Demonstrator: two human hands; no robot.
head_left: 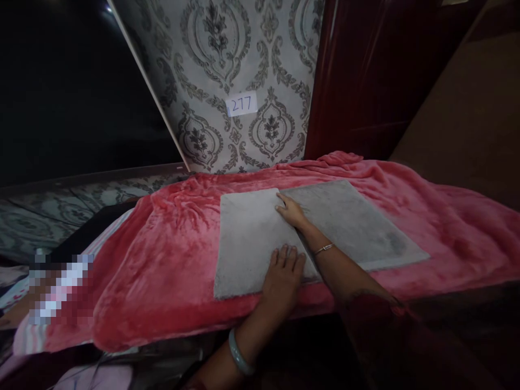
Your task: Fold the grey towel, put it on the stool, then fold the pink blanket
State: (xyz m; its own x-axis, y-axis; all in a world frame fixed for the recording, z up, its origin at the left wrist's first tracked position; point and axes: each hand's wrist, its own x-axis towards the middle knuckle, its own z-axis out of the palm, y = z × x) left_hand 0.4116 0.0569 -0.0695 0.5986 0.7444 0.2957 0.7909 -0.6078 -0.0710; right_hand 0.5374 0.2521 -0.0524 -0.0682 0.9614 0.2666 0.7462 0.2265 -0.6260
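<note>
Grey mat [260, 238] lying folded on the pink fleece blanket [170, 254] near its front edge, pinned flat by the left hand [284, 273], fingers together, while the right hand [291, 211], fingers loosely spread, presses the fold line.

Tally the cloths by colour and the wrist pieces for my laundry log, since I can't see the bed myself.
Grey mat, folded over under the left hand and right hand: 1
Pink blanket: 1
Bangle: 1
Thin bracelet: 1
Total: 4
</note>
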